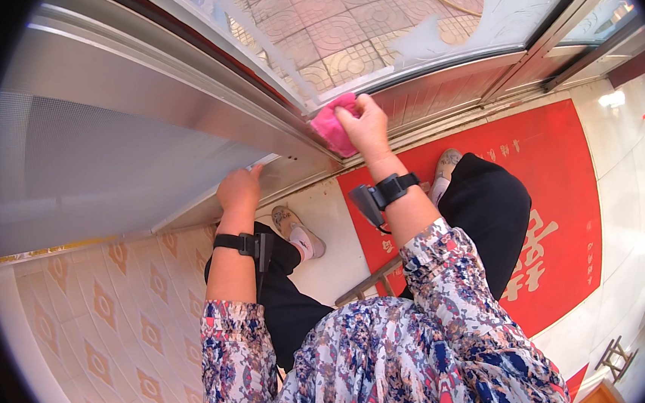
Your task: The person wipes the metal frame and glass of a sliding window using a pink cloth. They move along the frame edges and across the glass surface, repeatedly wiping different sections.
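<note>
A pink cloth (334,124) is bunched in my right hand (363,128), pressed against the lower corner of a metal-framed glass door (441,69). Below that corner runs the door's ribbed metal lower panel (433,96). Lower and to the left, my left hand (239,188) rests at the edge of a metal door frame (297,162) that holds a mesh screen (104,156). Its fingertips touch the frame; whether they grip it cannot be told. Both wrists wear black straps with small devices.
A red mat (564,163) with pale characters lies on the tiled floor under one foot. A wooden stool (370,282) is partly hidden beneath me. Patterned wall tiles (148,324) stand at left, small stools (617,359) at far right. Paving and a hose (451,4) show beyond the glass.
</note>
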